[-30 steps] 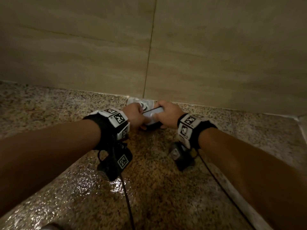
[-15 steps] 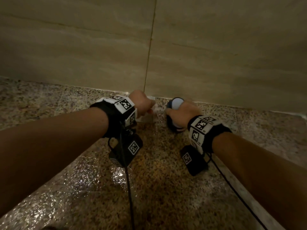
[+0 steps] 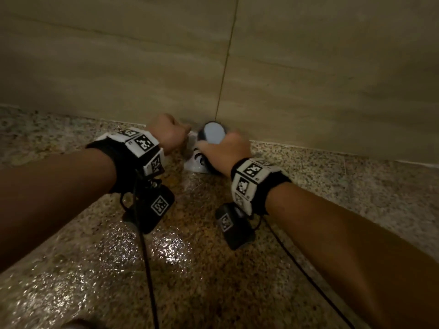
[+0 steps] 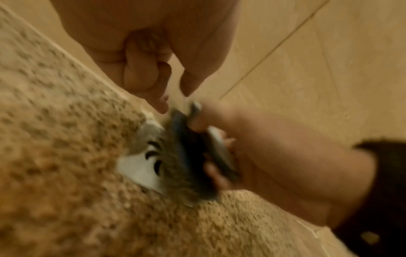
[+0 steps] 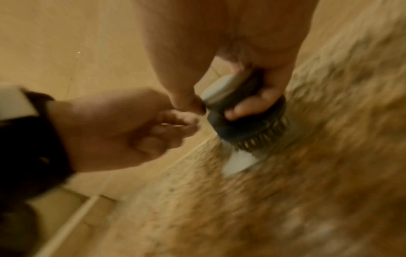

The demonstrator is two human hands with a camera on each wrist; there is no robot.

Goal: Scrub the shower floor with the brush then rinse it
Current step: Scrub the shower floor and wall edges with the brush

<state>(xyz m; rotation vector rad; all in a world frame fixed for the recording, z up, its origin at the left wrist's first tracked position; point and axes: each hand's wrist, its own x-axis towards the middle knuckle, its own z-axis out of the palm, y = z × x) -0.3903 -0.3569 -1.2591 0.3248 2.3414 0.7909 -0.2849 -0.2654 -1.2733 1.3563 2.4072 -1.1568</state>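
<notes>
Speckled granite, wet and glinting, forms the shower floor (image 3: 190,269), and one white square drain cover (image 3: 193,163) is set into it hard against the foot of the beige tiled wall (image 3: 118,67), which is taken here as the landmark. One round scrubbing brush (image 3: 212,135), dark-bodied with a pale grey cap, is held bristles-down on the drain cover, tilted, just beside the wall's base and close to its vertical grout line (image 3: 225,67). The brush is gripped by the right hand (image 3: 225,153), whose fingers are curled round the dark body under the cap. The left hand (image 3: 167,134) is seen just beside the brush, also close to the wall; its fingers are curled in and nothing is seen held in it, and whether a fingertip touches the brush cannot be told. No room is left beyond the brush toward the wall, while open wet floor spreads away from the wall on every other side. Part of the drain cover is hidden under the bristles and the right hand. Both wrist views are blurred, so fine detail of the bristles is hard to make out. Two black wrist bands carrying white coded markers are counted, one per wrist, with a dark cable trailing from each away from the wall and cut off at the frame's lower edge.
</notes>
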